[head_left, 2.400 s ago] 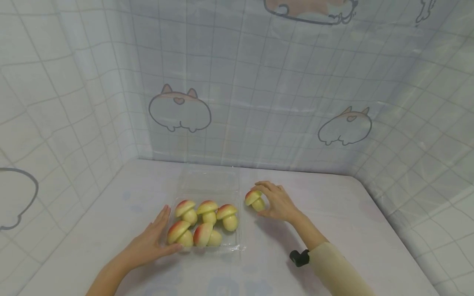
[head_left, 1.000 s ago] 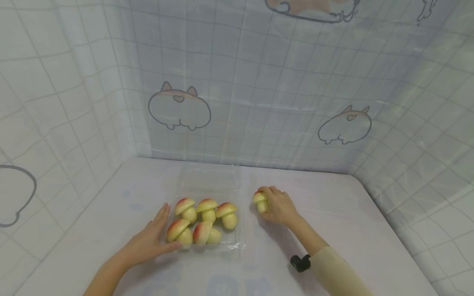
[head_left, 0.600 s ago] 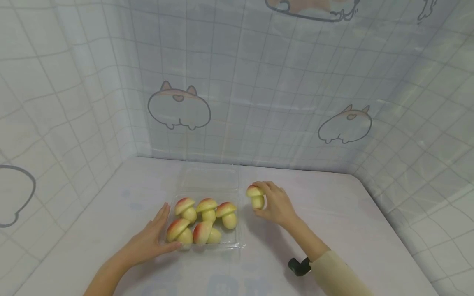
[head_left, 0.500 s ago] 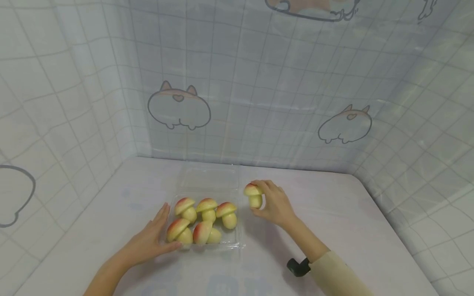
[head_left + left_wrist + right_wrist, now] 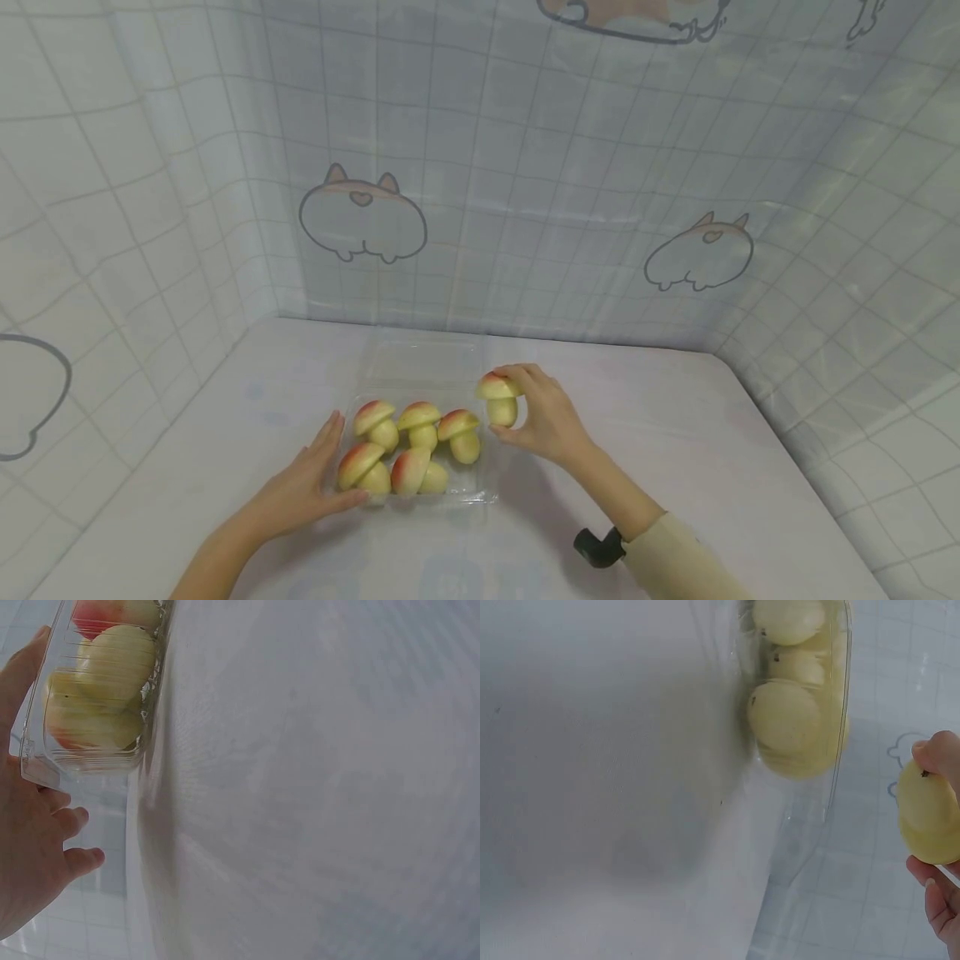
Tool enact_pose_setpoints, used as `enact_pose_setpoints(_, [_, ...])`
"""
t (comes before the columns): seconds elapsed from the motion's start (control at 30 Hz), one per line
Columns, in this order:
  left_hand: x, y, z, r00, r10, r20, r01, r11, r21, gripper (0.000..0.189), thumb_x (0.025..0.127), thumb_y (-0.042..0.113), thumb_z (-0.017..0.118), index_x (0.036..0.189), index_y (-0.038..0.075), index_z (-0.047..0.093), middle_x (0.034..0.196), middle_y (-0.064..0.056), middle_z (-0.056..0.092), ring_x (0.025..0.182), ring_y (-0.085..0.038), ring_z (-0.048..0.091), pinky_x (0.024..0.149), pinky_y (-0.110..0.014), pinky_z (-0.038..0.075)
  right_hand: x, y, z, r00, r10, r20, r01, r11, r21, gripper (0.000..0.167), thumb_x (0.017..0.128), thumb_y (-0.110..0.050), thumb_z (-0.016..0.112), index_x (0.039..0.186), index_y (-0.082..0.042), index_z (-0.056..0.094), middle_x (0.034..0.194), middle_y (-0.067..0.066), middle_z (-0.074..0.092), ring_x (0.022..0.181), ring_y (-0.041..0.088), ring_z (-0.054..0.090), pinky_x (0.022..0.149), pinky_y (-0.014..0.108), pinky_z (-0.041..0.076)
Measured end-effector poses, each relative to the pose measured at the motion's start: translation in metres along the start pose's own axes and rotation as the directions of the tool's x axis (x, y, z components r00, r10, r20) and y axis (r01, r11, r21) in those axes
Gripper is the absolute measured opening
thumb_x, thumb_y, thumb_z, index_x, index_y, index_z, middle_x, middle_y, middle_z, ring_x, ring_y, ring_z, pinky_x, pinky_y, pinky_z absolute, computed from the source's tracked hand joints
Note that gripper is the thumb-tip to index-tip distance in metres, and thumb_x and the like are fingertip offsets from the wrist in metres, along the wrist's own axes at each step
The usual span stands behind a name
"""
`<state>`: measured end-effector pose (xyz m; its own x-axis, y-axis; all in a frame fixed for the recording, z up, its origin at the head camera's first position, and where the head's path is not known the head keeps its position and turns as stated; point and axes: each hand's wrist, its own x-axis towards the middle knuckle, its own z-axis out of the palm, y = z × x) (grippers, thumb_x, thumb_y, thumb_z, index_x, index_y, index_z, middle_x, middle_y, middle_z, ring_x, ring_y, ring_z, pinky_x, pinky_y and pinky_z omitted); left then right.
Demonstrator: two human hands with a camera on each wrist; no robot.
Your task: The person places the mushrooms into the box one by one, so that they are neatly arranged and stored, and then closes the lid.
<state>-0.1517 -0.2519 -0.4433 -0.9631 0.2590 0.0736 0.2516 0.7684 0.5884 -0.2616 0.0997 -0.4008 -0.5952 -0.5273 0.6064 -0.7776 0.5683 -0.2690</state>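
Observation:
My right hand pinches a yellow mushroom with a red-tinged cap, fingertips over the cap and thumb at the stem's base. It hangs upright above the table at the right edge of a clear plastic box. In the right wrist view, the stem end of the mushroom faces the camera. Several similar mushrooms lie in the box in two rows, with a gap at front right. My left hand rests at the box's left side, fingers extended along it and thumb at the front wall.
The box's clear lid lies folded back behind it. A pale table extends around the box, with white grid-patterned curtains on three sides. A black wrist-mounted device sits under my right forearm.
My right hand first shifts its hold on the mushroom right of the box, then lifts it and carries it left to the box's edge, more upright. The left hand stays in place.

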Motion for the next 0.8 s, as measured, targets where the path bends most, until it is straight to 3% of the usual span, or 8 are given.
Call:
enact_pose_setpoints(0.57, [0.000,-0.001,0.001,1.000,0.002,0.003,-0.002,1.000,-0.012,0.111,0.082,0.050,0.071,0.151,-0.007,0.006,0.156,-0.028,0.003,0.139,-0.050,0.014,0.106,-0.069,0.016,0.000,-0.016,0.009,0.998,-0.060,0.024,0.057,0.994,0.094,0.072,0.062,-0.025,0.087,0.126,-0.016,0.055,0.117,-0.003,0.058,0.102,0.011,0.056,0.080,0.036,0.051])
enact_pose_setpoints(0.8, [0.000,0.000,0.000,1.000,-0.004,0.002,0.004,1.000,-0.011,0.110,0.082,0.051,0.071,0.151,-0.007,0.007,0.156,-0.028,0.004,0.139,-0.050,0.014,0.106,-0.068,0.016,-0.004,-0.025,0.016,0.994,-0.049,0.096,0.041,0.996,0.085,0.073,0.060,-0.025,0.089,0.125,-0.018,0.055,0.118,-0.003,0.058,0.105,0.013,0.057,0.083,0.035,0.052])
